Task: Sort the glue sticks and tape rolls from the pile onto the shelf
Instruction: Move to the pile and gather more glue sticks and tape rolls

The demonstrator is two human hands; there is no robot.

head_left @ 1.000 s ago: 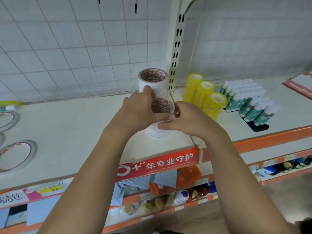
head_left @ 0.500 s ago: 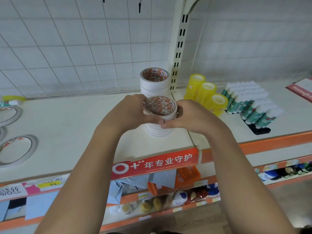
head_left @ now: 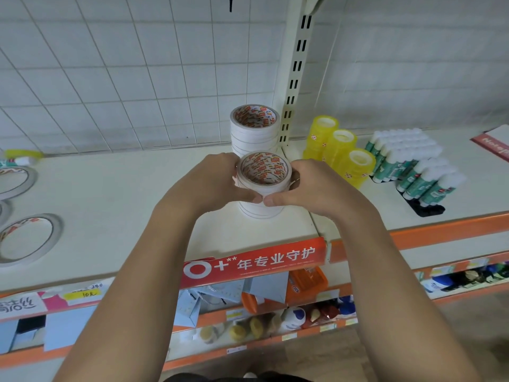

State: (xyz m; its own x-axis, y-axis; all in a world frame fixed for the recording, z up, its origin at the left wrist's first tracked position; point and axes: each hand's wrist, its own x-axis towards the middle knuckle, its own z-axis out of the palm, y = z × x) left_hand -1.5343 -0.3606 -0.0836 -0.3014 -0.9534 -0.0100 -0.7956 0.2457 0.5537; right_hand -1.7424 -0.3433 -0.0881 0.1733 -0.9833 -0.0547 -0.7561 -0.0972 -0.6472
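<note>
A near stack of white tape rolls [head_left: 264, 172] stands on the cream shelf [head_left: 137, 205]. My left hand [head_left: 212, 180] and my right hand [head_left: 311, 186] wrap around it from both sides, thumbs meeting at the front. Behind it rises a taller stack of the same white rolls [head_left: 254, 125]. Three stacks of yellow tape rolls [head_left: 341, 150] stand to the right, then rows of green glue sticks with white caps [head_left: 413, 164]. Loose flat tape rolls [head_left: 26, 238] lie at the far left.
A slotted upright post [head_left: 296, 70] divides the shelf behind the stacks. A red label strip [head_left: 253, 261] runs along the front edge. A red-edged card [head_left: 493, 144] lies at the far right. Lower shelves hold mixed goods.
The view has tilted so the stacks sit lower in frame. My hands stay on the near stack, which now shows its top roll fully, fingers squaring its sides.
</note>
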